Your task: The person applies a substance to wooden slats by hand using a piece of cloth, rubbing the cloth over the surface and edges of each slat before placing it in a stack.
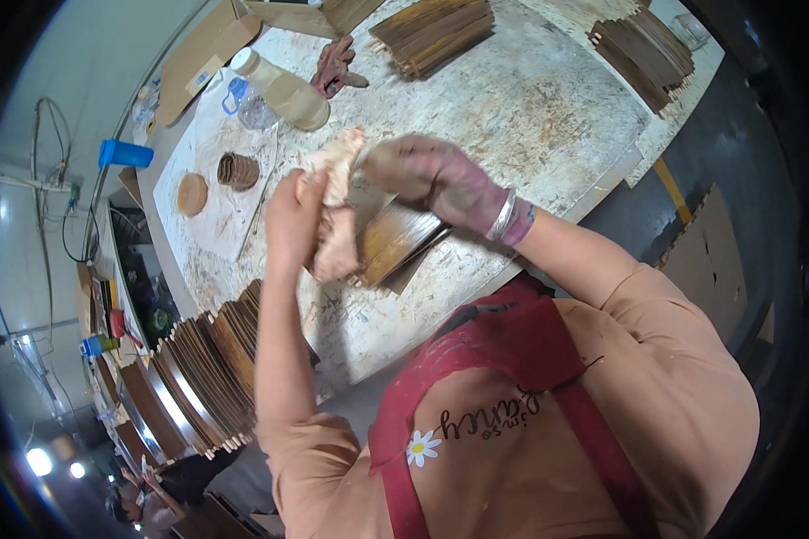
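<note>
The bare left hand (293, 217) pinches a pale, crumpled cloth (337, 247). The gloved right hand (440, 180) curls near it, blurred; whether it grips something, one cannot tell. Below the hands, glossy brown boards (389, 242) lie on the stained white table (548, 117).

The roomiest bit was the table (553, 112) out past the right hand (449, 184): a wide bare stretch ran to the wood stack in the far right corner (643, 58), and a hand could've slid between that and the other stack (436, 36) no problem. Left side, not so much. The big bottle (295, 101) and small bottle (253, 111) stood just beyond the rag (337, 238), with a loose glove (333, 67) beside them, so only a tight gap there. A brown roll (237, 171) and a tan disc (191, 194) cluttered the space outside the left hand (297, 211), and a row of boards (198, 364) hemmed in the left forearm.
</note>
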`<state>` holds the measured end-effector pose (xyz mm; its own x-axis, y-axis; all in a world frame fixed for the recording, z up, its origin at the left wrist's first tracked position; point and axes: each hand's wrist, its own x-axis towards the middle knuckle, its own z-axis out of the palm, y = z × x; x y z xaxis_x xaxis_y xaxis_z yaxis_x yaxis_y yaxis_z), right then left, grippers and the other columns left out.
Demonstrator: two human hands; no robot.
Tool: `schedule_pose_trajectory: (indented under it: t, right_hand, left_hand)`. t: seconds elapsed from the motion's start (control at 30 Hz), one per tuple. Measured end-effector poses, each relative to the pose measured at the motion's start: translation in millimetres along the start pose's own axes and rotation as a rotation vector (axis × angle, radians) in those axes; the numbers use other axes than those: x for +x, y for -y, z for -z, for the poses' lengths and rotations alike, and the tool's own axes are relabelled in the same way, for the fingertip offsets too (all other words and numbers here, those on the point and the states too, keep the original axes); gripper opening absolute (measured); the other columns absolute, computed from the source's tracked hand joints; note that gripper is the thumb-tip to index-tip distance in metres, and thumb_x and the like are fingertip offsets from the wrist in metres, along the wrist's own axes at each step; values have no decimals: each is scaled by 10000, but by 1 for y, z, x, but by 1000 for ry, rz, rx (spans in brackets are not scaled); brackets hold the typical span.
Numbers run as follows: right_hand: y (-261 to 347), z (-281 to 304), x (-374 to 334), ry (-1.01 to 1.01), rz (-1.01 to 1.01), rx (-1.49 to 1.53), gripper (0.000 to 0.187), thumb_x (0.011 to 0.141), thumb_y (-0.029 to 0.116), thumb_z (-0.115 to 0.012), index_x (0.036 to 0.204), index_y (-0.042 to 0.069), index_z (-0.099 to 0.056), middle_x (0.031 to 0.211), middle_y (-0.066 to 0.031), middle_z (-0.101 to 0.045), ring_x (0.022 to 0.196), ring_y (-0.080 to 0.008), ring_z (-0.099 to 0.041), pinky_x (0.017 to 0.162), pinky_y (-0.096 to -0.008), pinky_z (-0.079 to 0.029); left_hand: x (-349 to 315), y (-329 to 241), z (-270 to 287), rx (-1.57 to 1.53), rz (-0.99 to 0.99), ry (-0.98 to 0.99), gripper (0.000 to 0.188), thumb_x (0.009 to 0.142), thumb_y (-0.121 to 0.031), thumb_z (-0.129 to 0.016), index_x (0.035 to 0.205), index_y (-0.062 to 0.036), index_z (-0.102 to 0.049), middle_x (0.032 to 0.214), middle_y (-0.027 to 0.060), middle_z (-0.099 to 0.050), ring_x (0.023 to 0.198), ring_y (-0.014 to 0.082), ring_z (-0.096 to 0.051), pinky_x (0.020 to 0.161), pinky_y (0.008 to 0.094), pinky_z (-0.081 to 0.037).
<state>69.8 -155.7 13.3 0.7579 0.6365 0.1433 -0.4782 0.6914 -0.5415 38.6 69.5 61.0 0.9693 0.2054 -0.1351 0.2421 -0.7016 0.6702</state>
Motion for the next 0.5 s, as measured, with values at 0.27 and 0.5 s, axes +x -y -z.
schedule_pose_trajectory:
  t: [0.27, 0.5]
  right_hand:
    - [-11, 14, 3, -95, -19, -235, 505, 889, 222, -709, 1272, -54, -530, 1204, -140, -634, 1059, -172, -624, 967, -310, -493]
    - [-14, 13, 3, -108, -32, -231, 566, 862, 270, -740, 1273, -57, -531, 1195, -134, -640, 989, -145, -625, 906, -270, -503]
  left_hand:
    - [-75, 29, -63, 370, -307, -198, 369, 875, -114, -596, 1224, -7, -540, 1234, 232, -537, 1102, 400, -543, 936, 449, -460]
    - [-100, 52, -33, 267, -28, -303, 334, 953, -184, -541, 1239, -12, -548, 1123, 241, -572, 1053, 374, -554, 913, 444, -441]
